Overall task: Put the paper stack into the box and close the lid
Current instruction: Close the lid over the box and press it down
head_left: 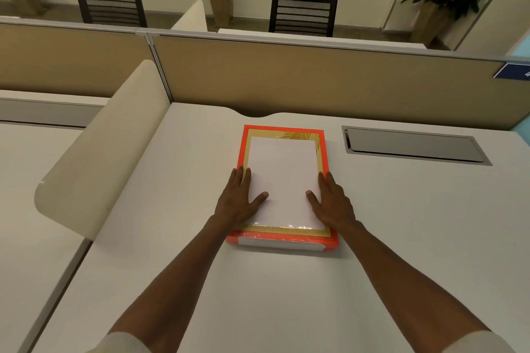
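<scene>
A flat orange box [326,152] with a gold-bordered face lies on the white desk [186,281] in front of me. A white paper stack [284,178] rests within the gold border; whether it sits on a closed lid or inside the box I cannot tell. My left hand [238,200] lies along the stack's left edge with its thumb on top of the paper. My right hand [332,203] mirrors it on the right edge, thumb on the paper. Both hands grip the stack at its near half.
A grey cable hatch [413,146] is set into the desk right of the box. A cream rounded divider [94,157] rises at the left. A tan partition [286,80] closes the desk's far side, with two chairs and potted plants beyond.
</scene>
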`<action>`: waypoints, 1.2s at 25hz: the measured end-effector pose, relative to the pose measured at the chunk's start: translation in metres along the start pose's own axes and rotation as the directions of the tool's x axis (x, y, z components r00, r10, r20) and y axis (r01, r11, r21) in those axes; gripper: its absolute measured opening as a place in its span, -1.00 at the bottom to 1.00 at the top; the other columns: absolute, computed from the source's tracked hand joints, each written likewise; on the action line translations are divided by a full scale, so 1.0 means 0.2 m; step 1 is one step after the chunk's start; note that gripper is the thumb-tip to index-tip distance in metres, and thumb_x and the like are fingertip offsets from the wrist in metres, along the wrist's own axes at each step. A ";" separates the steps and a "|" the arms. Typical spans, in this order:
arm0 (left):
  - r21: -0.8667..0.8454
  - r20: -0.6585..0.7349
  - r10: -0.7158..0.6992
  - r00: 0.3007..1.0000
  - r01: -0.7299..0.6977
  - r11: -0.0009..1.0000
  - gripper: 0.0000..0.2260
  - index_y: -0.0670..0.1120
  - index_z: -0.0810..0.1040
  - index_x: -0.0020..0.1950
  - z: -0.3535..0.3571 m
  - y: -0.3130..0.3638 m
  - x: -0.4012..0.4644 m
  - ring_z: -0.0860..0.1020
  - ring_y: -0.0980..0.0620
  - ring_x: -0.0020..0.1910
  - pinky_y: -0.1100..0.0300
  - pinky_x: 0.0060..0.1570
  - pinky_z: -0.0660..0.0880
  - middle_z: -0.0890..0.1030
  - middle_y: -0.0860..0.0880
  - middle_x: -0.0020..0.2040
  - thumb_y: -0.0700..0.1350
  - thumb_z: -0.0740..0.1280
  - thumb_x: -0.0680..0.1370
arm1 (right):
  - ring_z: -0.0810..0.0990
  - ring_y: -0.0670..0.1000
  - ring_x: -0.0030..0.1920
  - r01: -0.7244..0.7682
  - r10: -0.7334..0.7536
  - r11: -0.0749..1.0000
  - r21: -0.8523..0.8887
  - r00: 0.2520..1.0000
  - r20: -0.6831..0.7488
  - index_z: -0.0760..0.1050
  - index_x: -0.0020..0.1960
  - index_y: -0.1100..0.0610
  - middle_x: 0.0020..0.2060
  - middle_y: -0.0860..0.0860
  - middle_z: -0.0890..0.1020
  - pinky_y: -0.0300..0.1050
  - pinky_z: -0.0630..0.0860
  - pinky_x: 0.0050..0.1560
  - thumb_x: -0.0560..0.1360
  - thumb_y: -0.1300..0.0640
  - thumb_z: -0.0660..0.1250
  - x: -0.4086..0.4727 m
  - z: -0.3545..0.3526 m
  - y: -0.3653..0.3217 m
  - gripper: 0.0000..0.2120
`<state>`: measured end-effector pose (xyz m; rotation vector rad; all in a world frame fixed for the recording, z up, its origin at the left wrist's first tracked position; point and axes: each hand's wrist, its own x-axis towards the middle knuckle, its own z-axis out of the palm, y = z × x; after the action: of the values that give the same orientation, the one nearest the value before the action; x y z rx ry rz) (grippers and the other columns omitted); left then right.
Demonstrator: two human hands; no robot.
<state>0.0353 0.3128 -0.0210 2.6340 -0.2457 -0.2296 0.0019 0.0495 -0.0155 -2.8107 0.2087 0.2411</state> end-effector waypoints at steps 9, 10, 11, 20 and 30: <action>0.110 -0.067 0.009 0.998 -0.001 0.994 -0.15 -0.06 -0.10 0.67 0.07 0.00 0.15 -0.20 -0.09 0.67 -0.09 0.65 0.00 -0.17 -0.06 0.69 0.41 0.05 0.56 | 0.27 0.22 0.50 -0.012 0.004 0.998 -0.068 0.994 -0.110 0.07 0.60 0.08 0.60 0.14 0.10 0.20 0.38 0.38 0.60 -0.30 0.05 0.26 -0.03 -0.03 -0.30; 0.121 -0.072 0.022 0.997 -0.013 0.993 -0.16 -0.05 -0.11 0.67 0.06 0.00 0.17 -0.21 -0.10 0.67 -0.08 0.65 -0.02 -0.18 -0.06 0.69 0.41 0.05 0.57 | 0.21 0.22 0.53 -0.002 -0.004 0.997 -0.079 0.998 -0.070 0.02 0.61 0.07 0.62 0.12 0.03 0.22 0.36 0.40 0.60 -0.31 0.03 0.30 -0.03 -0.03 -0.28; 0.126 -0.066 0.030 0.997 -0.021 0.992 -0.16 -0.06 -0.12 0.67 0.06 -0.01 0.19 -0.21 -0.10 0.67 -0.09 0.65 -0.01 -0.17 -0.06 0.69 0.41 0.04 0.57 | 0.17 0.22 0.55 0.004 -0.007 0.996 -0.084 1.000 -0.026 -0.03 0.62 0.07 0.62 0.11 -0.02 0.25 0.34 0.42 0.60 -0.32 0.02 0.33 -0.03 -0.02 -0.26; -0.054 -0.031 -0.017 0.999 0.016 0.998 -0.19 0.02 -0.14 0.68 0.06 -0.04 0.19 -0.15 -0.01 0.68 -0.05 0.57 0.18 -0.17 0.03 0.69 0.35 0.15 0.59 | 0.07 0.19 0.59 -0.001 0.004 0.995 0.102 1.000 -0.029 -0.12 0.63 0.05 0.63 0.05 -0.13 0.25 0.23 0.49 0.61 -0.27 0.06 0.33 0.05 0.00 -0.26; -0.415 -0.136 -0.165 0.977 0.095 0.905 -0.39 -0.11 0.12 0.65 0.12 -0.12 -0.29 0.50 -0.14 0.44 -0.01 0.43 0.45 0.44 -0.12 0.53 -0.01 0.27 0.66 | 0.49 0.23 0.30 -0.157 0.253 0.918 0.363 0.939 -0.235 0.22 0.55 0.18 0.33 0.19 0.52 0.11 0.50 0.26 0.64 -0.03 0.19 -0.23 0.25 0.03 -0.45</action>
<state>-0.0232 0.3349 -0.0460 2.2370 0.0365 -0.0871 -0.0522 0.0651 -0.0559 -2.4643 0.5588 -0.1369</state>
